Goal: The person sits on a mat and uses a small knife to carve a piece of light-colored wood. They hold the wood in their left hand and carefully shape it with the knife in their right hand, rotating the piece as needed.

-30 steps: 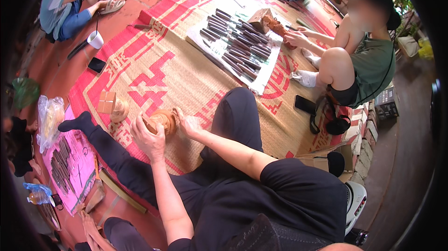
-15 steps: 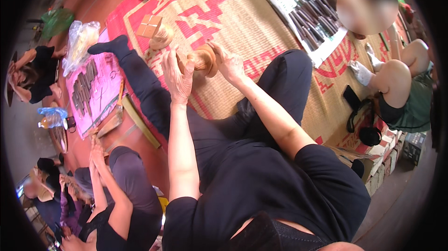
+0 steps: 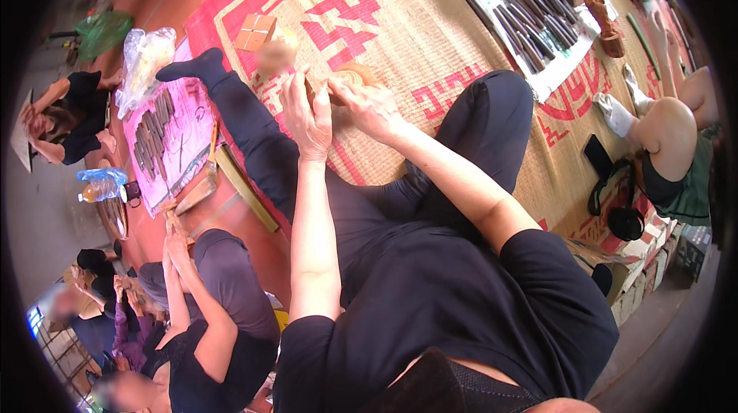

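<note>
Between my two hands, above the woven mat [image 3: 430, 36], is a light turned-wood piece [image 3: 355, 73] with a round, flared end. My left hand [image 3: 309, 117] grips its left side, thumb raised and fingers partly hidden behind. My right hand [image 3: 369, 108] is closed on its near side, fingertips close to the left thumb. Most of the piece is covered by my hands. Just beyond my left fingers stands another pale wooden piece [image 3: 277, 56], blurred, beside a tan block [image 3: 255, 32] with light crossing lines.
Dark-handled carving tools [image 3: 530, 17] lie on a white sheet at far right, beside a carved wooden figure [image 3: 603, 19]. More tools rest on a pink cloth [image 3: 188, 117] at left. A co-worker [image 3: 204, 321] sits at lower left; another person's legs [image 3: 665, 129] are at right.
My right hand has moved left and nearer, closing over the wooden piece, whose narrow middle is now covered. The view has shifted slightly, and the carved figure at far right has come into sight.
</note>
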A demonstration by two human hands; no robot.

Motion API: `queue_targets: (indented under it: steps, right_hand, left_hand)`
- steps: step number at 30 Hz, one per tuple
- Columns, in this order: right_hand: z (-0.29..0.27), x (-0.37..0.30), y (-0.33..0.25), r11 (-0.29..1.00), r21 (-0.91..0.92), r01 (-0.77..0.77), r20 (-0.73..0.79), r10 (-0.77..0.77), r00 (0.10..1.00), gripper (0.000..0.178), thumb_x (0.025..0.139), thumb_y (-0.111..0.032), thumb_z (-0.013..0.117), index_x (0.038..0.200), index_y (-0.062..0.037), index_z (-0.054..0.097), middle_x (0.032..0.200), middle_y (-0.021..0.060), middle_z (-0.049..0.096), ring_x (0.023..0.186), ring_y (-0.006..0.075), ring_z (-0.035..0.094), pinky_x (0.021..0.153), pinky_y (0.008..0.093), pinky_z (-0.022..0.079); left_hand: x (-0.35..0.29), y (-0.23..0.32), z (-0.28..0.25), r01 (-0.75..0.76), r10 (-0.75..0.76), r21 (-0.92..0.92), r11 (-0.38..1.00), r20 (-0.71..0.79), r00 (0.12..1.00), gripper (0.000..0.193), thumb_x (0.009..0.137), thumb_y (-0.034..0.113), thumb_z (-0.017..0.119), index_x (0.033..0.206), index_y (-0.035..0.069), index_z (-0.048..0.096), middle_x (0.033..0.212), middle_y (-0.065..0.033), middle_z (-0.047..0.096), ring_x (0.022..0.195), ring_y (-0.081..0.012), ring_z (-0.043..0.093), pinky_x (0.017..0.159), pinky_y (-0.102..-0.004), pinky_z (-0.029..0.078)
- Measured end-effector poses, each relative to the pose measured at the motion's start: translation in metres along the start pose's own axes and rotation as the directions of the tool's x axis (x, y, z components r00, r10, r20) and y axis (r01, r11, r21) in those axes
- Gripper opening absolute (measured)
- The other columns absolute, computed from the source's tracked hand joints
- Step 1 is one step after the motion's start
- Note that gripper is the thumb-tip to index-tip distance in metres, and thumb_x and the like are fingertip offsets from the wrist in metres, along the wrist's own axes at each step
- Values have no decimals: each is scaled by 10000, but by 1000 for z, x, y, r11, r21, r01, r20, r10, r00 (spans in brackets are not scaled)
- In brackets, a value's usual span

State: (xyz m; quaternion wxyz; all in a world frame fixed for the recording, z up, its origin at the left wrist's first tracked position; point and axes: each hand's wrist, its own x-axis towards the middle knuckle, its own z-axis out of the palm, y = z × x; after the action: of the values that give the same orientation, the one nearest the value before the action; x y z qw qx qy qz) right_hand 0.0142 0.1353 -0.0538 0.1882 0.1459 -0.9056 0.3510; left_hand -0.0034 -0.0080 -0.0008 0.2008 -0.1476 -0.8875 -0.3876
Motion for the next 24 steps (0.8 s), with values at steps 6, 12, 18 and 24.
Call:
queue_targets:
  steps: [6,12,18,24]
  right_hand:
    - [-19,4,17,937,-192,-290,260,334,906,582,755,-181,741,1311,-161,569,978,96,714,861,243,716,713,384,569]
    - [1,1,2,991,-53,-126,99,131,986,445,821,-180,667,1259,-202,589,969,108,722,851,244,719,691,383,566]
    - [-32,14,32,946,-122,-302,290,324,900,407,839,-245,660,1241,-230,601,894,107,723,825,239,719,690,374,559]
    - [2,21,8,998,-56,-25,171,34,985,626,691,-219,800,1283,-212,597,1074,96,697,929,270,698,787,382,553]
  left_hand:
    - [2,7,2,-21,20,12,1000,12,1000,420,878,217,553,1246,13,545,1165,-179,565,1118,-350,526,1006,-442,398]
    - [-1,6,4,2,-2,23,1000,17,1000,419,880,218,556,1252,23,547,1179,-183,564,1130,-350,525,1005,-446,404]
    - [-2,-2,0,-5,5,8,1000,-22,1000,423,864,211,561,1239,15,554,1169,-179,572,1124,-347,529,1016,-450,395]
    - [-1,1,2,-27,27,14,1000,-8,1000,412,866,200,563,1234,14,555,1166,-178,574,1124,-345,530,1006,-445,402]
